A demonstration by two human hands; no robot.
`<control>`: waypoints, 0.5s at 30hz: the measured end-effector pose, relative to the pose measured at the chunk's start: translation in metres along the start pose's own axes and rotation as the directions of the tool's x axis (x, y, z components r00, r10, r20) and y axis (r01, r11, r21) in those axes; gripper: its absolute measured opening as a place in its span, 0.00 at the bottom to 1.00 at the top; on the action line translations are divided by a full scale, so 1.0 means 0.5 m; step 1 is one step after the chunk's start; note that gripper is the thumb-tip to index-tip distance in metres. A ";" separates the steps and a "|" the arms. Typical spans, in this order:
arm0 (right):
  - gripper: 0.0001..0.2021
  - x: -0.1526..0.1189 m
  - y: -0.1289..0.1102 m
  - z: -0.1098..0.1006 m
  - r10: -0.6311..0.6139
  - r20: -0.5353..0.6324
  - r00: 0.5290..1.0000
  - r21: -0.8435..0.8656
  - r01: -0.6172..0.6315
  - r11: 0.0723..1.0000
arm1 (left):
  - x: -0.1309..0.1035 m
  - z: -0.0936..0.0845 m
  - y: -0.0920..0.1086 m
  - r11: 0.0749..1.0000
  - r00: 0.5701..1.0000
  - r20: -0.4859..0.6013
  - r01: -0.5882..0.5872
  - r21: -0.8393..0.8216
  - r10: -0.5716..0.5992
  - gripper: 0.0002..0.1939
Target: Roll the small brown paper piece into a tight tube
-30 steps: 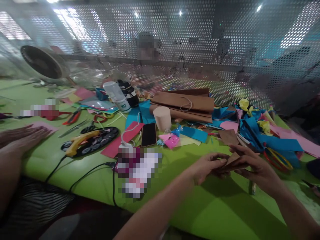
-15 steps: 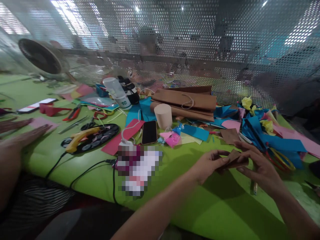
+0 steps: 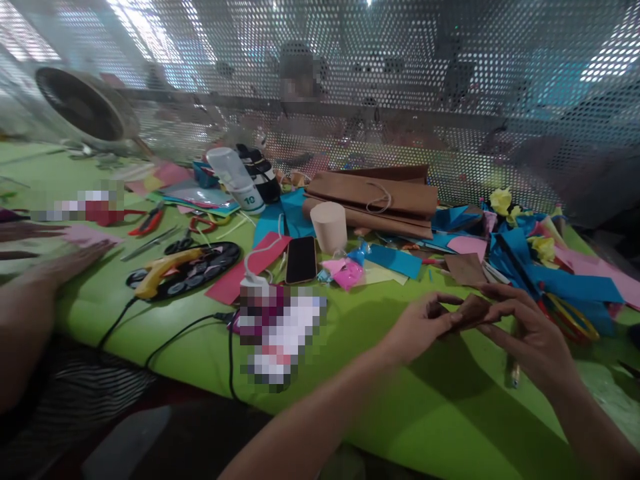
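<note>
Between my two hands, above the green table (image 3: 370, 407), is a small piece of brown paper (image 3: 473, 308), bent or folded. My left hand (image 3: 425, 320) is closed on its left end, thumb in front. On its right end, the fingers and thumb of my right hand (image 3: 527, 330) pinch it. Part of the paper is hidden by the fingers. Behind my hands a flat brown paper square (image 3: 466, 269) lies on the table. A pen-like stick (image 3: 515, 375) is under my right hand, partly covered by it.
Scissors with yellow handles (image 3: 573, 317) lie among blue paper scraps right of my hands. Ahead stand a cream paper cylinder (image 3: 329, 228) and folded brown paper (image 3: 375, 197). A black phone (image 3: 301, 260) and yellow glue gun (image 3: 153, 275) lie leftward. Another person's hands (image 3: 83, 257) rest far left.
The brown paper has tilted and its bend looks rounder as my fingers shift on it. My hands stay in nearly the same place. The camera view has moved slightly.
</note>
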State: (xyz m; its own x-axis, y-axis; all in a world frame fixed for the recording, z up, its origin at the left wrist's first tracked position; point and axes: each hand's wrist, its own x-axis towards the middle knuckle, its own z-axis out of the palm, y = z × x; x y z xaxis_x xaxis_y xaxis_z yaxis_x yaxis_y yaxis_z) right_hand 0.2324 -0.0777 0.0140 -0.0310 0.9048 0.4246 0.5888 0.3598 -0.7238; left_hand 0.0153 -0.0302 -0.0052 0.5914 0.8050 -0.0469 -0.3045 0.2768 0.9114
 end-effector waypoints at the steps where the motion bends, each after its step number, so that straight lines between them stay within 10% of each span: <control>1: 0.07 0.000 -0.001 0.000 0.002 -0.005 1.000 -0.005 -0.002 1.000 | 0.001 -0.001 -0.001 1.000 1.000 -0.003 -0.001 0.015 0.001 0.28; 15: 0.13 -0.001 -0.011 0.005 0.043 -0.062 0.997 -0.042 -0.045 0.998 | 0.003 -0.009 -0.006 0.999 1.000 -0.008 0.017 0.038 -0.016 0.36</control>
State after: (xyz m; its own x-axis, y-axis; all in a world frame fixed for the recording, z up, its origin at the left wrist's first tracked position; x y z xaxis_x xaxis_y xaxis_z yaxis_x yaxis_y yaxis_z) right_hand 0.2270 -0.0794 0.0164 0.0440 0.9036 0.4261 0.6227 0.3087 -0.7190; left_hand 0.0137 -0.0274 -0.0100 0.5904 0.8045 -0.0652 -0.2660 0.2702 0.9253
